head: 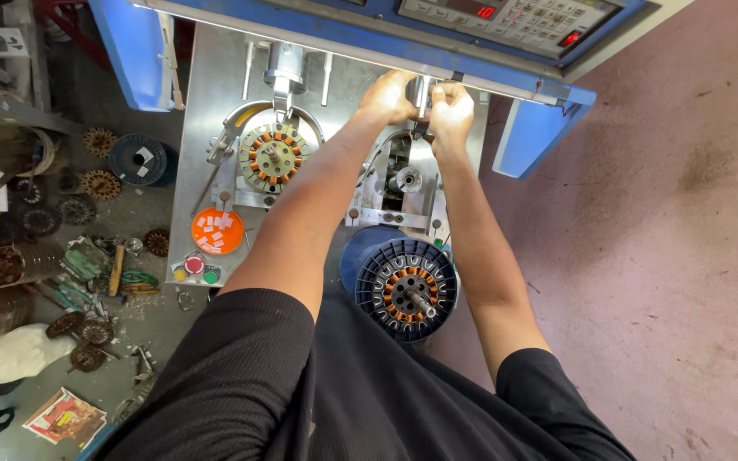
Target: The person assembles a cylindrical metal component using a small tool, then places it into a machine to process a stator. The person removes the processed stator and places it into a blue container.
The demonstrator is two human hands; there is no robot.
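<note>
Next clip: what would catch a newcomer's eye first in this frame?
Both hands, the left hand and right hand, are closed around a metal spindle at the top of a steel machine plate. To their left a wound stator with copper coils sits mounted on the plate. Below the arms, another stator rests on a blue spool.

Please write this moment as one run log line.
left hand: grips winding-machine spindle | right hand: grips same | wound stator: mounted left
</note>
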